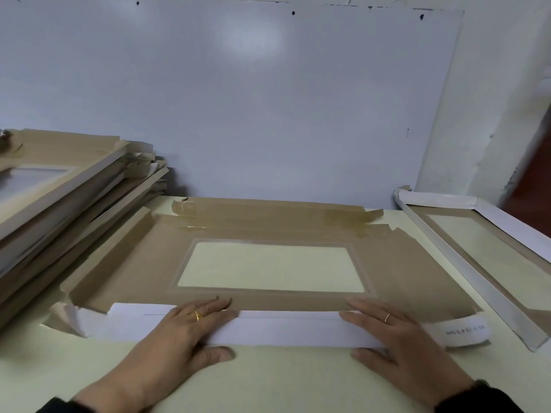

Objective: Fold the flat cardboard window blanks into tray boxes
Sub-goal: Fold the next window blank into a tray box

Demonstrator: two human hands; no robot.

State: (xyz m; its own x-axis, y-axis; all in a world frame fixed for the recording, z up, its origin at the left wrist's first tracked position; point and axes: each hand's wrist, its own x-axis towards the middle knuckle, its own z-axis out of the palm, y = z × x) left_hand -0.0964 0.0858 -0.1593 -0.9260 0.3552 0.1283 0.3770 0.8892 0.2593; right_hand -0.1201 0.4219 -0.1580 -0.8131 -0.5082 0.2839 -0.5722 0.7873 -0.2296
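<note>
A brown cardboard blank with a clear rectangular window lies flat on the pale table in front of me. Its near flap, white on the outside, is folded over toward the window. My left hand lies on the flap's left half, fingers straight on top and thumb at the near edge. On the flap's right half my right hand presses the same way. The left side flap stands partly raised. The far flaps lie flat with glossy tape strips.
A tall stack of blanks leans at the left of the table. A folded tray box with white walls sits at the right. A pale wall panel stands behind the table.
</note>
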